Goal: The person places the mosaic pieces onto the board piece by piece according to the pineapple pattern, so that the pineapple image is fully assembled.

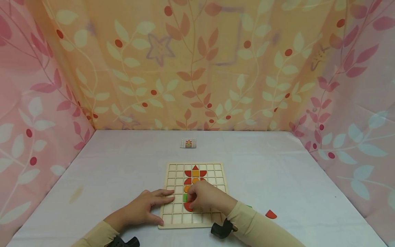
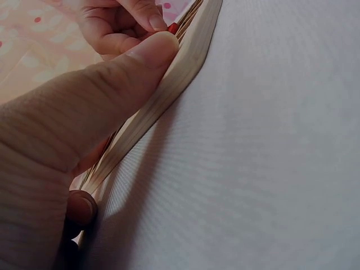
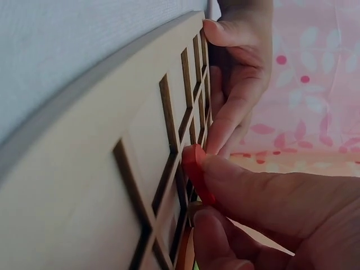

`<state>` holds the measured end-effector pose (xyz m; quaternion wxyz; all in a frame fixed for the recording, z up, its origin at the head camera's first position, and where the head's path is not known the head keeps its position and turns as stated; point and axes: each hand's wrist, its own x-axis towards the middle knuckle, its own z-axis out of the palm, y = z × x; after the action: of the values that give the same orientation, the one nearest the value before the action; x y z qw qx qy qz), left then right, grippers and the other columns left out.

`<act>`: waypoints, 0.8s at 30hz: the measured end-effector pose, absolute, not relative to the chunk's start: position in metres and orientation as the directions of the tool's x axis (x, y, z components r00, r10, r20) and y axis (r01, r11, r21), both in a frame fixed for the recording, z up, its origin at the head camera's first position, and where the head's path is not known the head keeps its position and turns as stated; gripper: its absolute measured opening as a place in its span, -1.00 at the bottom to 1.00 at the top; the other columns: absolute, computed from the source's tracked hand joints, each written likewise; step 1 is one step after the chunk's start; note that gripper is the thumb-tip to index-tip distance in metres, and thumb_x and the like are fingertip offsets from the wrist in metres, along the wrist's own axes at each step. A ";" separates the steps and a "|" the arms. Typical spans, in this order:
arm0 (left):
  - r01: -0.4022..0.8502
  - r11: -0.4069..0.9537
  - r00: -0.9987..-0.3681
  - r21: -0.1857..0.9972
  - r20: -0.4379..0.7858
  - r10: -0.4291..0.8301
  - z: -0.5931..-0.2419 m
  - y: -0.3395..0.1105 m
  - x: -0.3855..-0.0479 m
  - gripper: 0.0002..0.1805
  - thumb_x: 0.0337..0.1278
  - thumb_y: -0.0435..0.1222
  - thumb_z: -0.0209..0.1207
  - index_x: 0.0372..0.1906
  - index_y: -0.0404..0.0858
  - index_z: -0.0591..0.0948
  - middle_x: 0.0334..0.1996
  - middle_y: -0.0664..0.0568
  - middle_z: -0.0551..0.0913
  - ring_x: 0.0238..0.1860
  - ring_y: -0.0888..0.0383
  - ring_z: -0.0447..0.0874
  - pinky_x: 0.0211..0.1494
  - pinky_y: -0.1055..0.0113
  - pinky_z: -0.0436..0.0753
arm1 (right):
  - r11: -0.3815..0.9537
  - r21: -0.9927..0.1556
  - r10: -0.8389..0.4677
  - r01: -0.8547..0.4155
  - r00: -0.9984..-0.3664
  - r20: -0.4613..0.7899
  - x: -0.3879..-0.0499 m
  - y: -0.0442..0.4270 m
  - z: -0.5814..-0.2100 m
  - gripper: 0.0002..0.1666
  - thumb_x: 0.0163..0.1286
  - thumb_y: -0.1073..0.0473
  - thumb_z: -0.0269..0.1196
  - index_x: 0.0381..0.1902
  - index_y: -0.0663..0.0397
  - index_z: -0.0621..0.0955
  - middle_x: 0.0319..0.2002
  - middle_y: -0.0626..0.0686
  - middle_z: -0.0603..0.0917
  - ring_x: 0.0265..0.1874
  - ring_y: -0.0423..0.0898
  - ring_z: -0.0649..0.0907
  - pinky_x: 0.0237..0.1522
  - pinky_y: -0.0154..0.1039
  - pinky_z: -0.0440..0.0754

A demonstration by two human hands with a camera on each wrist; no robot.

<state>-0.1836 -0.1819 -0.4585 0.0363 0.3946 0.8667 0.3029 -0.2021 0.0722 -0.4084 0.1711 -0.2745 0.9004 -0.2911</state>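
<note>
A wooden grid board [image 1: 168, 219] lies on the table with red, orange and green flat pieces set in its cells. My right hand [image 1: 211, 197] is over the lower middle of the board. Its thumb and finger pinch a red piece with a curved edge [image 3: 194, 169], which touches the grid; the fingers partly cover it. Just above it sits a green piece [image 1: 185, 198], half hidden by the hand. My left hand [image 1: 145, 206] rests on the board's left side, its fingers extended over the edge and the thumb [image 2: 152, 50] at the near left corner.
A small card with a printed grid and coloured figure [image 1: 188, 143] lies beyond the board. To the right is a loose red quarter-circle piece [image 1: 271, 214]; a green piece [image 1: 249, 206] shows slightly behind the right forearm. Patterned curtains [image 1: 197, 68] enclose the white table [image 1: 123, 154].
</note>
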 end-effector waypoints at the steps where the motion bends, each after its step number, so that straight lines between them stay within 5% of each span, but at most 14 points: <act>1: 0.663 0.505 -0.685 0.552 0.177 0.706 -0.458 -0.182 -0.183 -0.21 -0.25 0.16 0.25 0.23 0.00 0.44 0.28 0.12 0.34 0.24 0.18 0.29 -0.17 0.27 0.16 | 0.683 -0.613 -0.592 -0.397 -0.793 -0.147 -0.202 0.072 -0.409 -0.77 -0.03 0.28 0.40 -0.69 -0.11 0.58 -0.68 -0.23 0.51 -0.57 -0.32 0.43 -0.48 -0.41 0.42; 24: 0.654 0.519 -0.691 0.550 0.156 0.706 -0.463 -0.183 -0.185 -0.21 -0.24 0.18 0.23 0.25 0.05 0.41 0.28 0.16 0.33 0.24 0.22 0.27 -0.19 0.29 0.15 | 0.699 -0.536 -0.637 -0.473 -0.753 -0.166 -0.200 0.077 -0.409 -0.84 -0.05 0.17 0.43 -0.59 -0.17 0.62 -0.62 -0.26 0.53 -0.53 -0.32 0.46 -0.48 -0.40 0.44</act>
<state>-0.1854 -0.1830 -0.4629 0.0433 0.3905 0.8705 0.2965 -0.1999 0.0769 -0.4089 0.1725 -0.3066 0.9054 -0.2379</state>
